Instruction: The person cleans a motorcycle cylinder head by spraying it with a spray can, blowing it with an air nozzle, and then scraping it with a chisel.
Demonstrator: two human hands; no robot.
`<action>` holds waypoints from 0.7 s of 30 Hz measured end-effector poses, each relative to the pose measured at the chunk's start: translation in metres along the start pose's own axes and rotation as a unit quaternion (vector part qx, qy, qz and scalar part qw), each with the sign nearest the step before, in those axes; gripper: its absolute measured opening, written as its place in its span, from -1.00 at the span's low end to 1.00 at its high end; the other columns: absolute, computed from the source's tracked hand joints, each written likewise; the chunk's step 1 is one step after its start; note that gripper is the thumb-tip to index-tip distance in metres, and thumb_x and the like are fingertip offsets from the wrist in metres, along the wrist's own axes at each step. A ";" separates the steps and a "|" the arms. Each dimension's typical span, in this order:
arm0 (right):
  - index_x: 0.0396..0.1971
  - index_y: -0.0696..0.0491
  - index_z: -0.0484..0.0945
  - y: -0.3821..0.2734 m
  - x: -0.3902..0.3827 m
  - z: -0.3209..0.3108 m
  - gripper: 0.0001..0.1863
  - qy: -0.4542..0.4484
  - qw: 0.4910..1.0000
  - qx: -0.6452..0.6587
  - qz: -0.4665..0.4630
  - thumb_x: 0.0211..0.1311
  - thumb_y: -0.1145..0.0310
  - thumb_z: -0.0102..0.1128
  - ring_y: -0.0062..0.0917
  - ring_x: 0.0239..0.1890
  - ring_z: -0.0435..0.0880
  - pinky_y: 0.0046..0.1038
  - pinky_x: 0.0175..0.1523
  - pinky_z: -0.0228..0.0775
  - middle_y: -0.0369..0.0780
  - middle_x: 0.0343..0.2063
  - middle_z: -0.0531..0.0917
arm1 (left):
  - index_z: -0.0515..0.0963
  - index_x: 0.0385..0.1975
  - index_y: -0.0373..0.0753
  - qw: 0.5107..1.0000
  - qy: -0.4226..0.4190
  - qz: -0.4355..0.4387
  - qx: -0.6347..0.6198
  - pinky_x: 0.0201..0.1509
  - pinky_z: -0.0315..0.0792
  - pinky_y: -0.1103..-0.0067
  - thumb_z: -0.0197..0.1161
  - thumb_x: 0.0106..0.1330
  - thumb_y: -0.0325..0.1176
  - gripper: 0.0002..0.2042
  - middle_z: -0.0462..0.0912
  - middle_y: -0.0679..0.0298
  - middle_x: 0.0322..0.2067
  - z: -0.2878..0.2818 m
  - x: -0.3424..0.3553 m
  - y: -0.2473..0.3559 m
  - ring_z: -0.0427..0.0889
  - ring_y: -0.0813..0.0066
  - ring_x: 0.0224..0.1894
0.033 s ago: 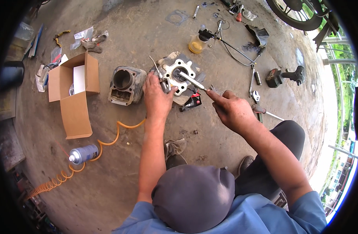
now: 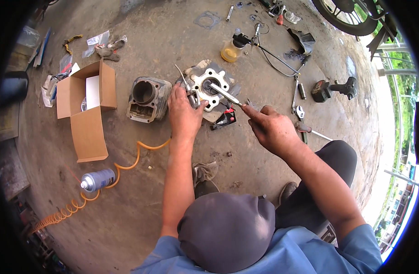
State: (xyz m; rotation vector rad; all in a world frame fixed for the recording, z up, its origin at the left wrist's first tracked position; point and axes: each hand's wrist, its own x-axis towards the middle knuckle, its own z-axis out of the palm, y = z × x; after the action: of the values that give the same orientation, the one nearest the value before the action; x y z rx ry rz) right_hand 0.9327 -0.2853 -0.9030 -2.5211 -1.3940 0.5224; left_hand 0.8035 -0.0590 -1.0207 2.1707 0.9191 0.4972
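Note:
My left hand (image 2: 184, 109) is closed around an air blow gun (image 2: 194, 97) with a thin bent nozzle, resting against the left side of a cylinder head (image 2: 223, 76). This metal engine part lies on the floor with its pale, bolt-holed face up. From the right, my right hand (image 2: 275, 130) grips a flat silver scraper-like tool (image 2: 225, 94), index finger stretched along it. The tool's far end reaches into the dark round recess at the head's middle. Left of the head stands a finned engine cylinder (image 2: 148, 99), bore upward. A small black-and-red packet (image 2: 225, 119) lies at the head's near edge.
An open cardboard box (image 2: 88, 134) sits at the left, with a spray can (image 2: 98, 180) and coiled orange air hose (image 2: 72, 208) nearer. Beyond the head stands a jar of yellowish liquid (image 2: 230, 52). Rightward lie a cordless impact driver (image 2: 333, 89), an adjustable wrench (image 2: 300, 113) and a screwdriver (image 2: 304, 128).

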 end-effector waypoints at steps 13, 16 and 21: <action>0.46 -0.25 0.56 -0.010 0.002 -0.010 -0.44 -0.018 1.000 -0.006 0.006 0.49 0.36 0.22 -0.02 -0.32 0.79 -0.02 -0.21 0.68 -0.02 -0.21 0.67 | 0.46 0.21 -0.45 1.000 0.009 0.003 0.011 0.59 0.32 0.14 0.74 0.11 -0.30 -0.27 0.48 -0.23 0.41 0.000 -0.003 0.003 0.44 -0.21 0.47; 0.46 -0.25 0.55 -0.012 0.006 -0.006 -0.43 -0.023 1.000 -0.016 0.007 0.49 0.36 0.21 -0.02 -0.34 0.79 -0.03 -0.21 0.69 -0.01 -0.21 0.67 | 0.47 0.13 -0.43 1.000 0.009 -0.002 -0.003 0.59 0.32 0.12 0.75 0.11 -0.30 -0.32 0.46 -0.23 0.42 0.000 -0.004 0.004 0.42 -0.23 0.48; 0.47 -0.23 0.54 -0.020 -0.001 -0.012 -0.43 -0.065 0.997 -0.048 0.020 0.49 0.36 0.21 -0.01 -0.33 0.80 -0.02 -0.21 0.69 0.01 -0.20 0.67 | 0.47 0.13 -0.42 1.000 0.009 0.001 0.015 0.56 0.35 0.13 0.74 0.11 -0.33 -0.33 0.47 -0.23 0.41 -0.002 -0.005 -0.003 0.43 -0.24 0.47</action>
State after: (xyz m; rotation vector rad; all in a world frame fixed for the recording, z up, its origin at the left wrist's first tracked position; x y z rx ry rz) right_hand 0.9219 -0.2756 -0.8847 -2.6388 -1.4476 0.6530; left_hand 0.7971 -0.0603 -1.0220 2.1976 0.9402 0.5089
